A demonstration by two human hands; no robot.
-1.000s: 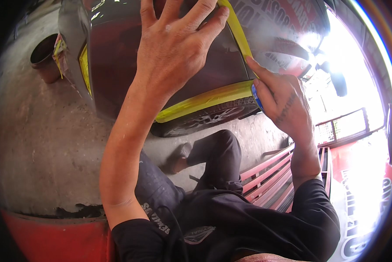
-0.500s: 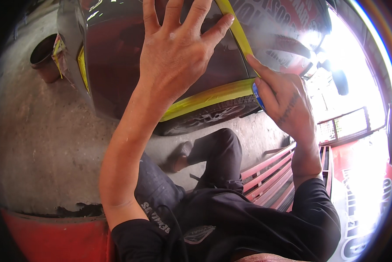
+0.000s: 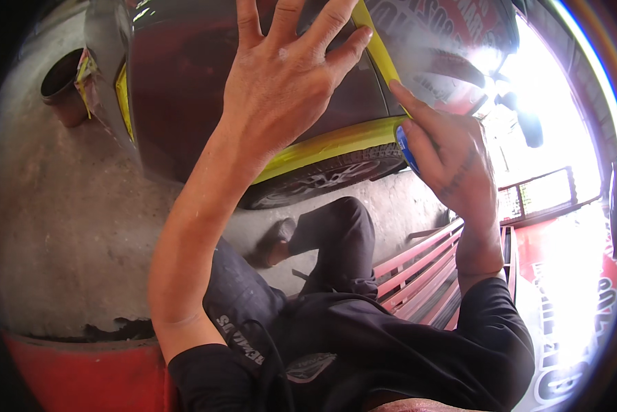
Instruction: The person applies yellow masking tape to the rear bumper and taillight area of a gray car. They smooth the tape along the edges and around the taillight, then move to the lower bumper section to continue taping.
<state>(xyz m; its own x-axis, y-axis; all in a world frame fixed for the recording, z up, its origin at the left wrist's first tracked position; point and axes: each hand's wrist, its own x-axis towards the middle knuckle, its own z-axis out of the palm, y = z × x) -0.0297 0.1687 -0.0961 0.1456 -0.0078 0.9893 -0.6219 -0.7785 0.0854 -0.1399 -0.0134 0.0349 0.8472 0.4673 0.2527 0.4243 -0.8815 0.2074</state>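
My left hand [image 3: 284, 79] lies over a dark car panel [image 3: 185, 82] with its fingers spread. Its thumb rests by a strip of yellow tape [image 3: 380, 55] that runs along the panel's right edge. Lower down that edge, my right hand [image 3: 452, 154] is closed, its index finger stretched against the strip. Under its thumb shows the blue side of what looks like a roll of tape [image 3: 406, 150], mostly hidden by the hand. A wider yellow band [image 3: 329, 145] follows the wheel arch above the tyre [image 3: 329, 180].
A dark bucket [image 3: 64, 89] stands on the concrete floor [image 3: 68, 226] at the far left. Red slatted metal [image 3: 425, 264] lies beside my right arm. A red surface [image 3: 88, 378] fills the lower left. My bent leg [image 3: 336, 237] is below the wheel.
The view has shifted slightly, so the car and bucket sit a little further left. Both hands keep nearly the same places on the panel and the tape.
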